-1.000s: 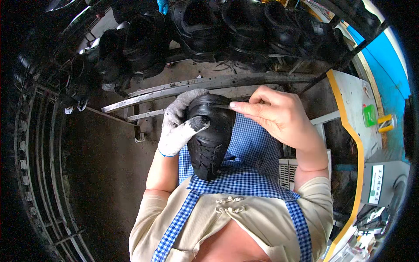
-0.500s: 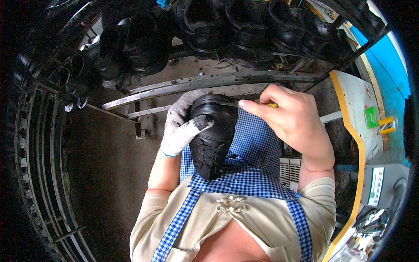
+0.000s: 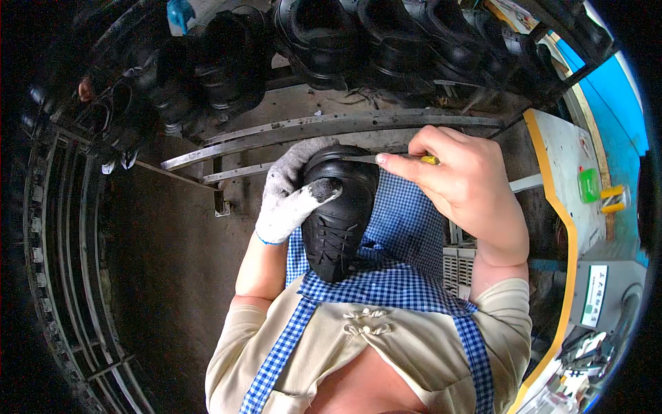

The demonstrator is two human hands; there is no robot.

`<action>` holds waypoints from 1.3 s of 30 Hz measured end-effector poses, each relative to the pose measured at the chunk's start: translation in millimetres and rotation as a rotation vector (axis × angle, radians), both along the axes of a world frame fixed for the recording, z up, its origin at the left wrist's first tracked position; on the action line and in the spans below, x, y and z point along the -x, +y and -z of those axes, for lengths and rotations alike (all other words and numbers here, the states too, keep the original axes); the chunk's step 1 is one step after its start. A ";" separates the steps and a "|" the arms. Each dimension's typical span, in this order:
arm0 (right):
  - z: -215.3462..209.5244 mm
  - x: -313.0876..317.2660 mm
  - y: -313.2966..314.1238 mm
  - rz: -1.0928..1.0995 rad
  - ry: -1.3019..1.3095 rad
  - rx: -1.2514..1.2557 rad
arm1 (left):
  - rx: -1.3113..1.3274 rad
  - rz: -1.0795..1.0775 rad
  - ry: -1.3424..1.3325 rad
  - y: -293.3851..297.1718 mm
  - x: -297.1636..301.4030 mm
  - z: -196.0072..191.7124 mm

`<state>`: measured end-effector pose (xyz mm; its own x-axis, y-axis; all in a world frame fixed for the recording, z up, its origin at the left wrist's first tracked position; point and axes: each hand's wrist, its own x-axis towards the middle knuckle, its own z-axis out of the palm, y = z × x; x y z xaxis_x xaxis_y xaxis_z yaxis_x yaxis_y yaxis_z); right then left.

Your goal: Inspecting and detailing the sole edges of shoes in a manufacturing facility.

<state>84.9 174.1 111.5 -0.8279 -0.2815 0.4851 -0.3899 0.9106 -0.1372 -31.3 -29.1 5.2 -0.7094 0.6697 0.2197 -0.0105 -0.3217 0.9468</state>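
A black lace-up shoe (image 3: 343,207) stands against my apron with its toe away from me. My left hand (image 3: 293,190), in a grey-white glove with a blackened thumb tip, is closed around the toe end, thumb over the upper. In my bare right hand (image 3: 458,183) is a slim tool (image 3: 429,159) with a yellow handle and a thin metal blade. Its kind does not show clearly. The blade reaches left to the rim at the shoe's toe and appears to touch it. My right index finger lies along the tool.
Several black shoes (image 3: 317,41) line a rack across the far side, above metal rails (image 3: 331,126). More metal bars (image 3: 72,262) stand at left. At right are a yellow-edged white table (image 3: 569,159), a green item (image 3: 589,185) and a grey machine (image 3: 603,290). A blue object (image 3: 181,14) shows far left.
The shoe and my left hand have shifted very slightly. My right hand has turned a little, showing more of the yellow handle. The blue object at the far edge has moved left.
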 end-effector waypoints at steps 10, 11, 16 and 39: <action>5.3 -2.2 5.5 0.025 0.043 -0.001 | -0.018 -0.014 -0.027 -0.3 3.8 7.5; 5.4 -4.0 7.3 0.021 0.052 -0.012 | -0.020 -0.004 -0.033 -0.4 4.5 8.0; 16.5 4.4 -2.7 0.008 0.079 -0.015 | 0.005 -0.023 -0.050 0.5 2.9 5.5; 131.1 -12.8 -3.2 -0.071 -0.074 1.104 | -0.277 -0.255 -0.818 -22.7 1.0 109.1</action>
